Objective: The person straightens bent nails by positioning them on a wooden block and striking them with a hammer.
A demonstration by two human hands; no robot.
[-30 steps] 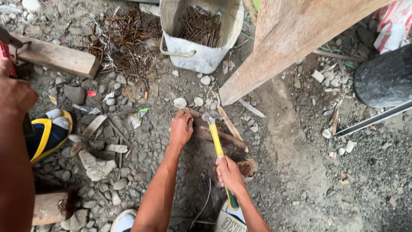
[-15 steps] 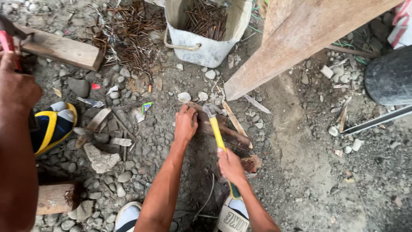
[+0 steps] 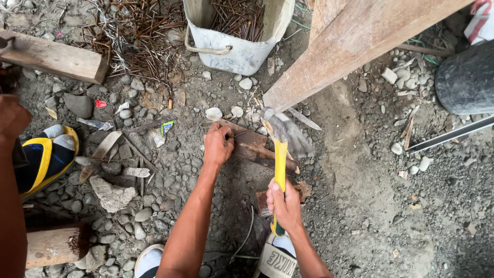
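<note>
Hammer (image 3: 280, 154): yellow handle, steel head blurred with motion, now raised above the rusty iron piece (image 3: 257, 149) on the gravel; half a second ago the head sat lower, near the left hand, and a second ago it was likewise close over the work, so the swing has gone up between blows. Right hand (image 3: 284, 206): clenched round the lower handle. Left hand (image 3: 217, 145): closed on a thin nail or wire held against the iron piece, its place unchanged across the three views, which suggests straightening by repeated strikes is under way. Nearby: white bucket (image 3: 234, 49) of rusty nails, a loose heap of bent nails (image 3: 134, 36) beside it, a slanting timber beam (image 3: 350, 46) above the work, a short plank (image 3: 51, 59) upper left. Another person's arm (image 3: 10, 195) at the left edge, apart from the work.
</note>
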